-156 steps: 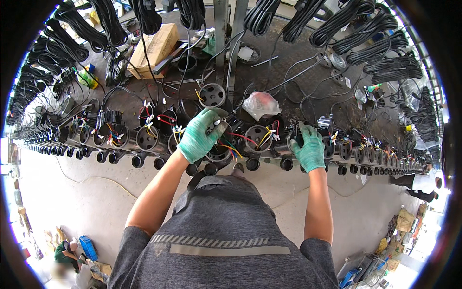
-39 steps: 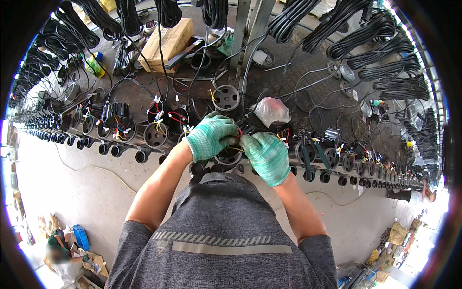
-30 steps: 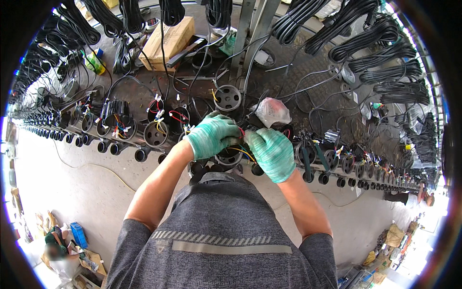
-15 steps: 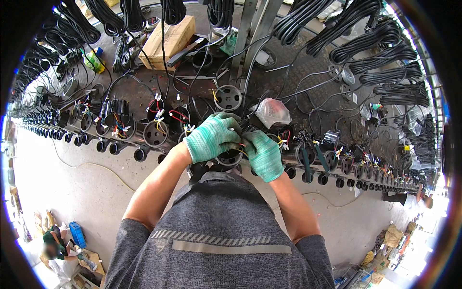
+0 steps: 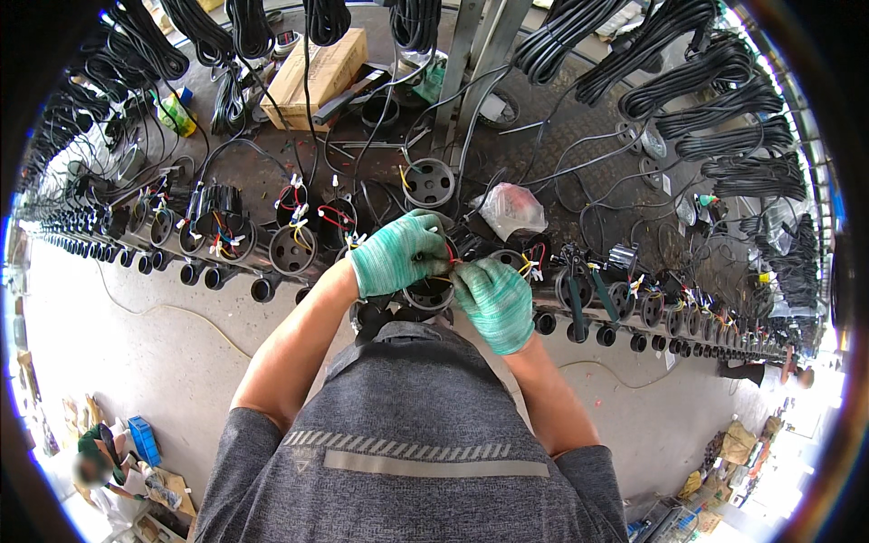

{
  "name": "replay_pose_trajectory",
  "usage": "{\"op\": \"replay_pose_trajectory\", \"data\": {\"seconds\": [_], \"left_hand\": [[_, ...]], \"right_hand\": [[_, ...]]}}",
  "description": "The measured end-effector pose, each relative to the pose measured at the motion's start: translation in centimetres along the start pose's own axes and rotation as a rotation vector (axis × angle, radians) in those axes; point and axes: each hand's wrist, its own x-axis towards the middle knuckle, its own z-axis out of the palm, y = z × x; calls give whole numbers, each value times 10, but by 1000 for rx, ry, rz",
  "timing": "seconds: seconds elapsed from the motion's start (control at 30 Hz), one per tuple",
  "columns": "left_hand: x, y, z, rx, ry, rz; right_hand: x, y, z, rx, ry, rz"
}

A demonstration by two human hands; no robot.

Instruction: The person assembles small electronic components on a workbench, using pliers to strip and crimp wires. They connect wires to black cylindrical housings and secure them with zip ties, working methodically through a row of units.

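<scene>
My left hand point(image 5: 401, 256), in a green knitted glove, is closed in a pinch above a round black housing point(image 5: 431, 297). From the right, my right hand point(image 5: 494, 305), gloved alike, pinches close beside it. Between the fingertips of both hands runs a thin red wire point(image 5: 452, 252); its ends are hidden by the gloves. Just beyond the hands stands another round black housing point(image 5: 428, 184) with holes in its face and a yellow wire at its side. Right of my right hand, more wires point(image 5: 532, 263) in yellow, white and red stick out of a housing.
Green-handled pliers point(image 5: 577, 303) rest among the row of housings at the right. A clear plastic bag point(image 5: 513, 212) lies behind my right hand. Farther back are a cardboard box point(image 5: 317, 77), a metal post point(image 5: 471, 77) and hanging coils of black cable point(image 5: 566, 38). A co-worker point(image 5: 101, 462) is at lower left.
My right hand has shifted slightly down and left, its fingers turned more toward the left hand. More of the red wire shows between the fingertips. The left hand has barely moved.
</scene>
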Motion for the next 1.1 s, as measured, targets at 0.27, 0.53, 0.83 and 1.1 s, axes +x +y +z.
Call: {"op": "replay_pose_trajectory", "data": {"seconds": [0.27, 0.53, 0.83, 1.1], "left_hand": [[0, -3, 4, 57, -47, -59], [6, 2, -5, 59, -153, -78], [-3, 10, -1, -210, 48, -168], [5, 9, -3, 185, -64, -64]], "right_hand": [[22, 6, -25, -42, -65, -206], [35, 16, -28, 27, -273, -336], [4, 23, 8, 379, -130, 39], [4, 19, 8, 381, -52, 1]]}}
